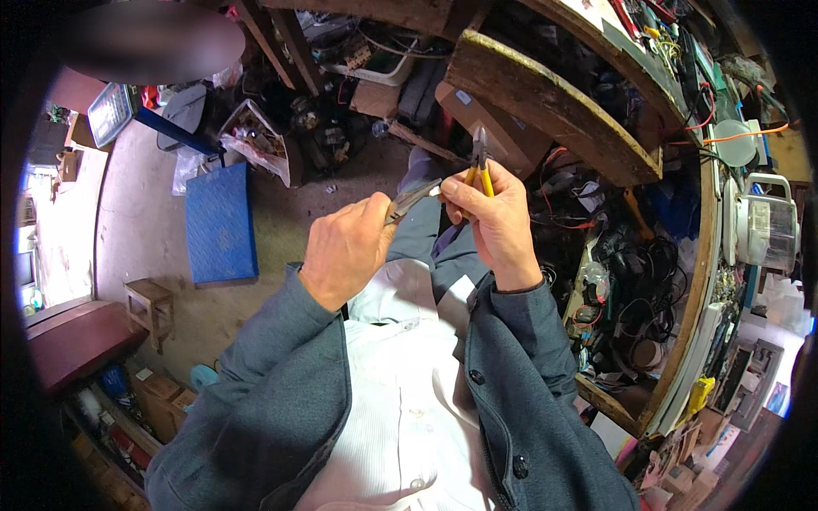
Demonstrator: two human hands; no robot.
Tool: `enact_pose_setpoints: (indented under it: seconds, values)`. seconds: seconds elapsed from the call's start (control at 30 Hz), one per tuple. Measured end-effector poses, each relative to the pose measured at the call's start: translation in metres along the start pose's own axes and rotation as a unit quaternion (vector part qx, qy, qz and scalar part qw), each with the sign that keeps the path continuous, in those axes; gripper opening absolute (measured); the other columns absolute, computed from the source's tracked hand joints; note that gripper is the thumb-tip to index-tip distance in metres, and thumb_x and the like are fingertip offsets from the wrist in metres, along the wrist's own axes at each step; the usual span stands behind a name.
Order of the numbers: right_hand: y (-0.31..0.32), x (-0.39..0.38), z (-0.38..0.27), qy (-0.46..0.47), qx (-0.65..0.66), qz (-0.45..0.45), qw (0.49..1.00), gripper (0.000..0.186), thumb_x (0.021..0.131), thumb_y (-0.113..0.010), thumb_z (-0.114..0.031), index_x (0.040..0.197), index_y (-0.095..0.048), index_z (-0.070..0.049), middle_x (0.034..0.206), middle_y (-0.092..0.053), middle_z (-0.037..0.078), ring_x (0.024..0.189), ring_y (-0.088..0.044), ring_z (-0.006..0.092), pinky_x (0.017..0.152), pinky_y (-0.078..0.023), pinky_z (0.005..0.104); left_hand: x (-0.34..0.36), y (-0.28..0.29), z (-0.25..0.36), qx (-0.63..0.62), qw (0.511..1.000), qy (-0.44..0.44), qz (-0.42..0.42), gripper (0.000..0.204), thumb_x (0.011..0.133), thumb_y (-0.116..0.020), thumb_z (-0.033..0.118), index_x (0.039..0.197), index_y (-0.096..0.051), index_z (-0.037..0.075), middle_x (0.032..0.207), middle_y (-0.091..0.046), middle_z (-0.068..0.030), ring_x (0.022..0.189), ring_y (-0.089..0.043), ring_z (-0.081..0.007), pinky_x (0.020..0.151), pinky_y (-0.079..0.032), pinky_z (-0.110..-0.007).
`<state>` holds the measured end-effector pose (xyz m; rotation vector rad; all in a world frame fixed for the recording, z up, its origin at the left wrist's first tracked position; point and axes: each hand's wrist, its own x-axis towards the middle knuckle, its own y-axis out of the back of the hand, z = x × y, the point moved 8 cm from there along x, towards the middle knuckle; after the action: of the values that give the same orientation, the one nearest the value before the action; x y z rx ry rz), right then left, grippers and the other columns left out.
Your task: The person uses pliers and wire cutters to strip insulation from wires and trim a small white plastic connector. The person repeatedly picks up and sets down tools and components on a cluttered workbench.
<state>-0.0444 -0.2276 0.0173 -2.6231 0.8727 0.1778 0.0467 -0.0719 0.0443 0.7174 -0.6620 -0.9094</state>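
Note:
My left hand [344,249] is closed on long-nose pliers [409,200], whose jaws point up and right toward a small white piece [435,192]. My right hand [488,217] pinches near that piece with thumb and finger while also holding yellow-handled pliers [482,166] upright, jaws upward. The two tools are close together in front of my chest, above my lap. What exactly the white piece is, and the pliers' handles inside my left fist, I cannot make out.
A wooden bench [554,111] with cables and tools runs along the right, dark tangled clutter beneath it. A blue padded board [217,226], a small wooden stool [149,307], a white box of scraps [256,136] and a maroon seat [81,341] stand at the left.

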Motion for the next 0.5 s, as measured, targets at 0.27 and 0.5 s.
enact_pose_setpoints:
  seconds: [0.27, 0.5]
  values:
    - [-0.003, -0.002, 0.016, -0.015, 0.077, 0.038, 0.996, 0.013, 0.085, -0.075, -0.003, 0.091, -0.063, -0.002, 0.081, -0.066, 0.007, 0.07, -0.06, 0.0122, 0.063, -0.049, 0.0277, -0.005, -0.024, -0.019, -0.161, 0.979, 0.101, -0.069, 0.023, 0.103, -0.058, 0.021, 0.105, -0.056, -0.002, 0.08, -0.065, -0.0185, 0.073, -0.069, -0.0338, 0.062, -0.051, -0.043]
    - [0.007, -0.005, -0.005, 0.112, -0.098, 0.107, 0.983, 0.011, 0.086, -0.07, 0.004, 0.084, -0.061, -0.002, 0.075, -0.061, 0.0, 0.063, -0.051, 0.0057, 0.058, -0.041, 0.0216, -0.006, -0.042, -0.013, -0.285, 0.925, 0.171, -0.181, 0.037, 0.108, -0.051, 0.025, 0.126, -0.058, -0.006, 0.086, -0.068, -0.0174, 0.078, -0.066, -0.0185, 0.07, -0.051, -0.035]
